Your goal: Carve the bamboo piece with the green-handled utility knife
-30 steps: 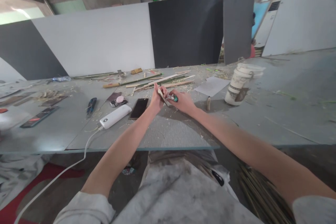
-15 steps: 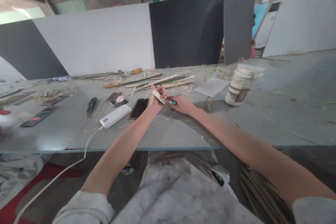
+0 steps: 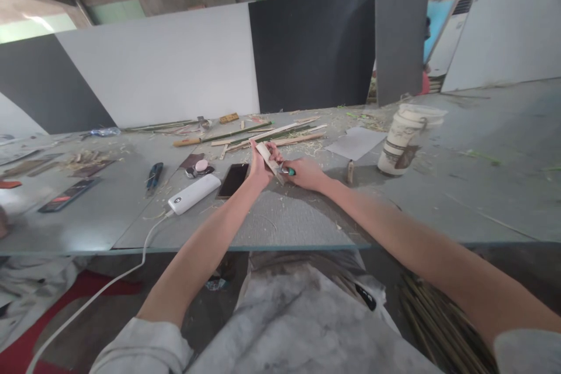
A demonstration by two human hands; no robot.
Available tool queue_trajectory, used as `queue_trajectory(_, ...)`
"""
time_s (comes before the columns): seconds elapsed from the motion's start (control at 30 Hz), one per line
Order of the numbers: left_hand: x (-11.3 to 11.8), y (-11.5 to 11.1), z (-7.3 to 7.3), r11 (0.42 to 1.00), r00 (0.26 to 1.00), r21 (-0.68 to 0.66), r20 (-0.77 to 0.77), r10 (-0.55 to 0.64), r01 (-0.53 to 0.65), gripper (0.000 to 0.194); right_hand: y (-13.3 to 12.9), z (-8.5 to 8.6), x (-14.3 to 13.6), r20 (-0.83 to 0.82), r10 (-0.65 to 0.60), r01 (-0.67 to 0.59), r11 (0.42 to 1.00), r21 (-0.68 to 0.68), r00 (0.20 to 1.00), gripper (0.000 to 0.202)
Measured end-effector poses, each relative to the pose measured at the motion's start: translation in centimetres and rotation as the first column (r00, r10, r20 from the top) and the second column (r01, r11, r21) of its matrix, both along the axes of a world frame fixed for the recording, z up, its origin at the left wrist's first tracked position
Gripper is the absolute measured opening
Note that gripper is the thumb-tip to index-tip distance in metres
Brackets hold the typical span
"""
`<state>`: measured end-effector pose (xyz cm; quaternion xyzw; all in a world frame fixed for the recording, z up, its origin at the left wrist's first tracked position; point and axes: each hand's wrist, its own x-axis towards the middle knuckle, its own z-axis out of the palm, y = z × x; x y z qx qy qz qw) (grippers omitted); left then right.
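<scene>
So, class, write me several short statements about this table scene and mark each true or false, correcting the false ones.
1. The left hand holds a pale, flat, wood-like strip. True.
2. The right hand is empty. False: the right hand grips a small green-ended tool.
3. The white cylindrical bucket stands right of both hands. True.
4. The white oblong power bank has no cable. False: a thin white cable runs from the power bank.

One held strip (image 3: 266,156), two phones (image 3: 234,180)
</scene>
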<state>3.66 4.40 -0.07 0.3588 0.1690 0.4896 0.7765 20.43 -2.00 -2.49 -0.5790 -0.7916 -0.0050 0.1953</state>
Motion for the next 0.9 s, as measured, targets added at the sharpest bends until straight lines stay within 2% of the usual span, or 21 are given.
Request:
queue_trajectory(0.17,0.4,-0.1,-0.1,1.0,1.0,-0.008,0.005,0.01,-0.01,0.097,0.2,-0.2,0.2,-0.028,-0.033,0.034,0.999,0.018,0.999,0.025)
queue_trajectory(0.4,0.9,-0.1,-0.5,0.995,0.996,0.015,-0.011,0.094,-0.094,0.077,0.2,-0.3,0.1,-0.12,-0.002,0.008,0.999,0.051,0.993,0.022)
queue_trajectory(0.5,0.7,0.1,-0.5,0.99,0.99,0.032,-0.034,0.138,-0.137,0.074,0.4,-0.3,0.1,-0.191,0.001,0.017,0.995,0.095,0.982,0.03)
queue_trajectory(0.67,0.4,-0.2,-0.4,0.982,0.982,0.122,-0.1,0.158,-0.146,0.072,1.1,-0.4,0.6,-0.342,-0.106,0.174,0.969,0.174,0.934,0.047)
queue_trajectory(0.9,0.4,-0.9,-1.0,0.965,0.956,0.253,-0.259,0.136,-0.069,0.069,1.8,-0.9,1.7,-0.432,-0.273,0.352,0.929,0.112,0.859,0.063)
